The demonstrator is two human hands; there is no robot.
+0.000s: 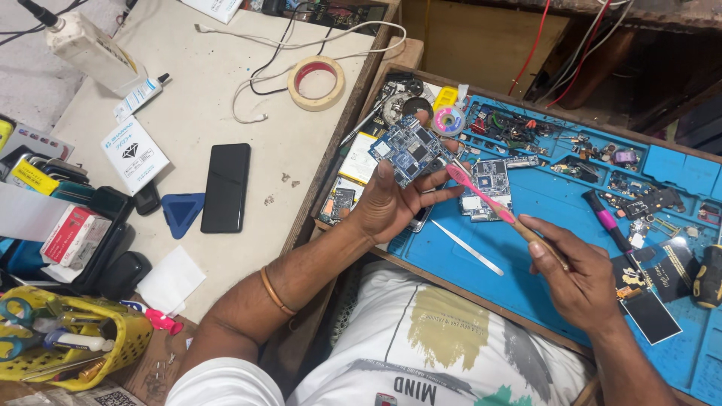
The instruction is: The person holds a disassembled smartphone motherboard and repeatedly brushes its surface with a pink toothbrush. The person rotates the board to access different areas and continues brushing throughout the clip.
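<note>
1. Nearest me, my right hand (575, 274) is closing around the handle of a pink toothbrush (489, 197), angling it up and to the left so the head is meeting the board.
2. A little farther, my left hand (391, 204) is gripping one blue circuit board (410, 148), thumb on its left edge and fingers behind, tilting its face toward me so the bristles can be working across the components.
3. Below the brush, one flat metal pry tool (466, 246) is lying on the blue work mat (541, 263), within easy reach.
4. Just right of the held board, a second circuit board (489, 184) is resting on the mat.
5. To the left, one black phone (226, 186) is lying flat on the table, beside a blue triangular pick (182, 210).
6. Farthest, one roll of tape (317, 83) is sitting among the white cables.
</note>
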